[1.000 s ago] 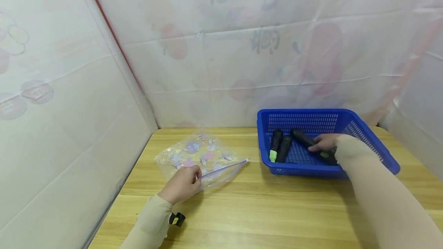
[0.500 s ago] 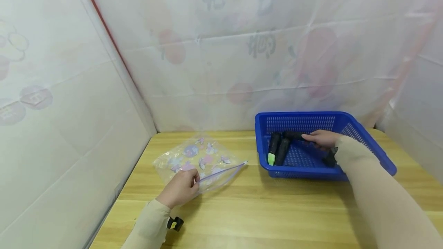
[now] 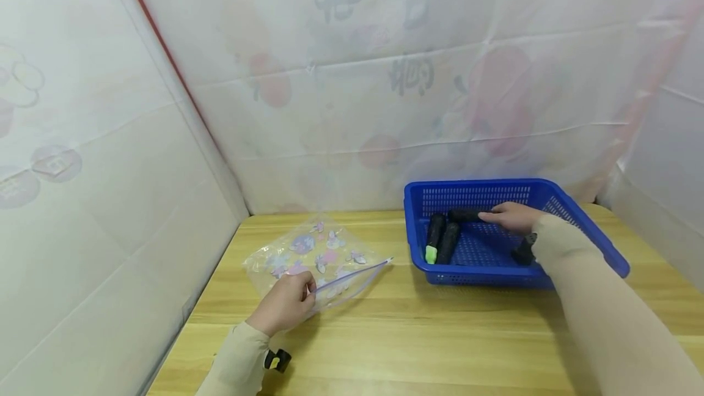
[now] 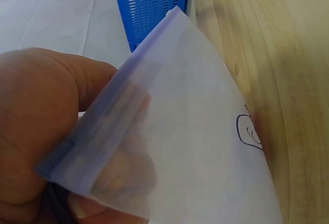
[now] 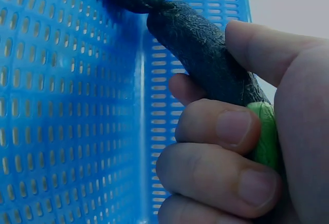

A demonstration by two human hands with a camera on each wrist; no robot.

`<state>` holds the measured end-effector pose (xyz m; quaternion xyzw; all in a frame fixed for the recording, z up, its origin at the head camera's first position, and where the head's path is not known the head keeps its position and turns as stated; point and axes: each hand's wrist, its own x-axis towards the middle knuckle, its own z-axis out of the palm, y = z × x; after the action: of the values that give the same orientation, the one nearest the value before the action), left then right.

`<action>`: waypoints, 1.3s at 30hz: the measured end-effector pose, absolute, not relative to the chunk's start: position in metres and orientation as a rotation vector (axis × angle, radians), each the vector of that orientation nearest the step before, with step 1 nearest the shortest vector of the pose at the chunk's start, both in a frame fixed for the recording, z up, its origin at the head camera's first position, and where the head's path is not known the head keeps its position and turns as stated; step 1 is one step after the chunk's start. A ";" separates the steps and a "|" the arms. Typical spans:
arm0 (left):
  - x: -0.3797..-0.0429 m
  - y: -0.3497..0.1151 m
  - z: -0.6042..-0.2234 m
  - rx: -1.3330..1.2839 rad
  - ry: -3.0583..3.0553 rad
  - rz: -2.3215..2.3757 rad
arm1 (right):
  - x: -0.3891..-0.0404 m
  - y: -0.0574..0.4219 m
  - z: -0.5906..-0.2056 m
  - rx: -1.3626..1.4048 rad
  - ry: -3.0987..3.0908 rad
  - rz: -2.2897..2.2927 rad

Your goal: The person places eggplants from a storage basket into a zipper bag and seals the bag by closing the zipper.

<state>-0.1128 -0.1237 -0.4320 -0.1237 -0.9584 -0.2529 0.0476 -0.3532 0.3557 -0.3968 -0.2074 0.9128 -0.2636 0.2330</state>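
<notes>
My left hand (image 3: 286, 301) pinches the open edge of a clear zip bag (image 3: 330, 255) printed with pink and purple figures, which lies flat on the table. In the left wrist view the thumb and fingers grip the purple zip strip (image 4: 113, 95). Inside the blue basket, my right hand (image 3: 514, 217) grips a dark eggplant (image 3: 464, 215) near its stem end. Its green cap (image 5: 264, 131) shows between thumb and fingers in the right wrist view. Two more eggplants, one with a green cap (image 3: 431, 254) and a darker one (image 3: 450, 243), lie side by side at the basket's left.
The blue plastic basket (image 3: 467, 184) with slotted walls stands at the back right of the wooden table (image 3: 385, 347). White printed sheeting (image 3: 330, 157) rises behind and on both sides. A small black device (image 3: 278, 360) sits at the left wrist.
My right hand has moved up and slightly left with the eggplant, swinging it from a slant to nearly level across the back of the basket. The left hand keeps its grip on the bag.
</notes>
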 end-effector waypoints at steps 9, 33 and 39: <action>-0.114 -0.125 -0.432 -0.390 -2.908 -0.762 | -0.346 0.354 -0.383 -0.644 2.684 -0.635; -0.113 -0.125 -0.423 -0.351 -2.932 -0.757 | -0.277 0.307 -0.333 -0.856 2.889 -0.763; -0.113 -0.125 -0.423 -0.353 -2.929 -0.760 | -0.253 0.289 -0.334 -0.906 2.866 -0.863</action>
<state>-0.1134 -0.1247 -0.4234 -0.1156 -0.9604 -0.2491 0.0477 -0.2530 0.2889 -0.3345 -0.2898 0.9164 -0.2758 0.0072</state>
